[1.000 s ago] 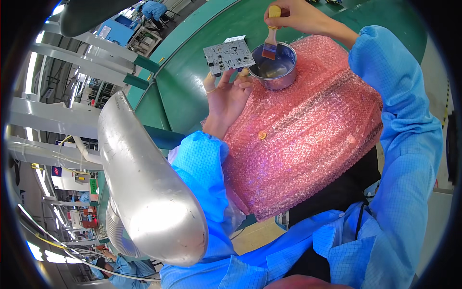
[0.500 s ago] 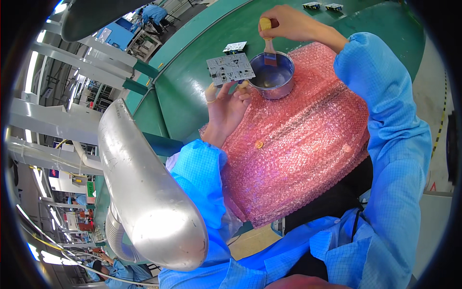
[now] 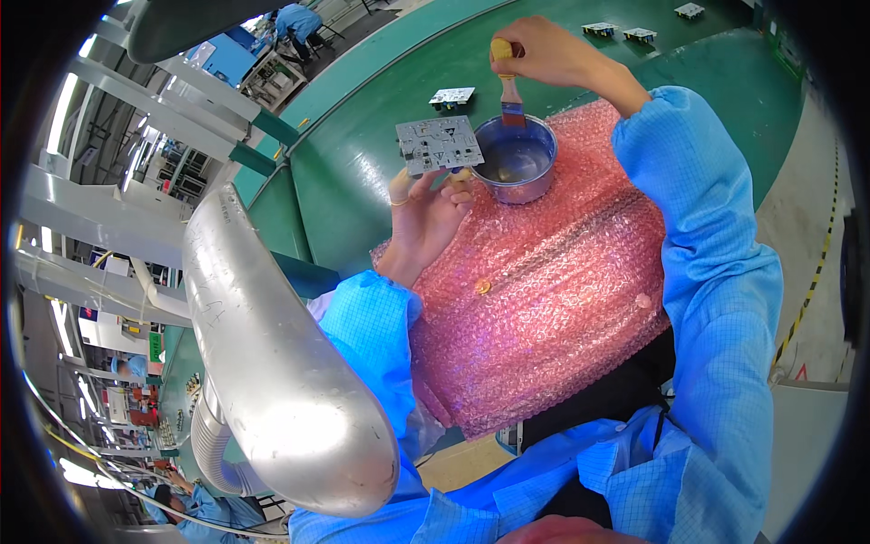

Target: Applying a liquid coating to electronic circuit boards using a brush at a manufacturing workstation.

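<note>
Circuit board [image 3: 439, 145] is gripped by my left hand's [image 3: 424, 218] fingers. My right hand [image 3: 551, 54] pinches a brush [image 3: 510, 88] at the bowl [image 3: 526, 191].

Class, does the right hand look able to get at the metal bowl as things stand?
Probably yes: the right hand holds a brush at the open top of the metal bowl, and the circuit board in the left hand leaves most of that opening uncovered here.

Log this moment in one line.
left hand: holding circuit board | right hand: holding brush, bristles at metal bowl | nearby: pink bubble wrap
</note>
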The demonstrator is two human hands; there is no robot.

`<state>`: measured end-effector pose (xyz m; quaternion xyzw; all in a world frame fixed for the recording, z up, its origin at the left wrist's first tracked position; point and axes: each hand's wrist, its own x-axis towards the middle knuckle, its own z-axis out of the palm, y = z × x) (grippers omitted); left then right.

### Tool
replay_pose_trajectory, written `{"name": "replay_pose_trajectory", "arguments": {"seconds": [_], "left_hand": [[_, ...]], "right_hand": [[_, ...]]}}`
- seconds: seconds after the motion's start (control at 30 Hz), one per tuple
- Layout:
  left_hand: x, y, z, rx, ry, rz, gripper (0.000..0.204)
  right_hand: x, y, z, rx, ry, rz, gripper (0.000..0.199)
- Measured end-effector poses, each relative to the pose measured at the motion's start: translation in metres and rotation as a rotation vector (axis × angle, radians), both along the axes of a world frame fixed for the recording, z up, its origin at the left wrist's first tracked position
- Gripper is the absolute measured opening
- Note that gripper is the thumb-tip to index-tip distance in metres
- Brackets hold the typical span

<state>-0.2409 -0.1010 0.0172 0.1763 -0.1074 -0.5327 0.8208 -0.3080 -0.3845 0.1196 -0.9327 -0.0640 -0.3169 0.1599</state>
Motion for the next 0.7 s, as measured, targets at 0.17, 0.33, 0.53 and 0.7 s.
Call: {"name": "replay_pose_trajectory", "arguments": {"seconds": [0.17, 0.33, 0.53, 0.7], "left_hand": [[0.004, 0.003, -0.002, 0.003, -0.004, 0.017, 0.06], [0.001, 0.003, 0.007, -0.004, -0.033, 0.04, 0.042], [0.005, 0.0, 0.001, 0.016, -0.055, 0.058, 0.036], [0.004, 0.001, -0.001, 0.04, -0.071, 0.076, 0.037]], "right_hand": [[-0.026, 0.021, 0.042, 0.132, 0.195, -0.01, 0.021], [-0.017, 0.013, 0.036, 0.22, 0.294, 0.152, 0.024], [0.006, -0.002, 0.011, 0.444, 0.47, 0.34, 0.021], [0.023, -0.021, 0.0, 0.504, 0.435, 0.337, 0.02]]}}
